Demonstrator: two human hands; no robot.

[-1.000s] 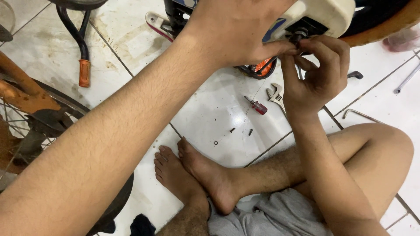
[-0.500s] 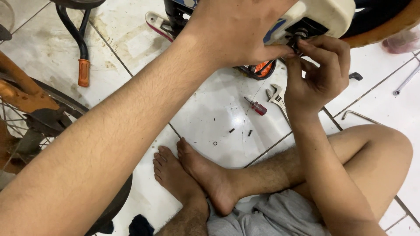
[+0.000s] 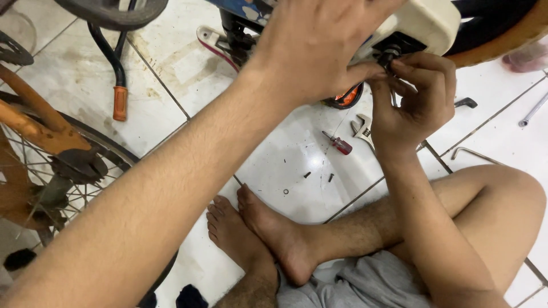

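White floor tiles (image 3: 297, 165) hold loose screws (image 3: 330, 177); left hand (image 3: 319, 51) grips cream housing (image 3: 425, 23), right hand (image 3: 414, 102) pinches its fastener (image 3: 389, 56), unfinished.

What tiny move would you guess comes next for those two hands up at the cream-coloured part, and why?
Probably another small twist by the right hand: its fingertips pinch a small dark fastener in the cream housing, which the left hand steadies.

I count two hands of mine at work, left hand (image 3: 319, 51) and right hand (image 3: 414, 100), and my two bare feet (image 3: 257, 228); on the floor (image 3: 171, 102) lie one red-handled screwdriver (image 3: 338, 143), one wrench (image 3: 362, 126), two small dark screws (image 3: 318, 176) and one tiny washer (image 3: 286, 191)
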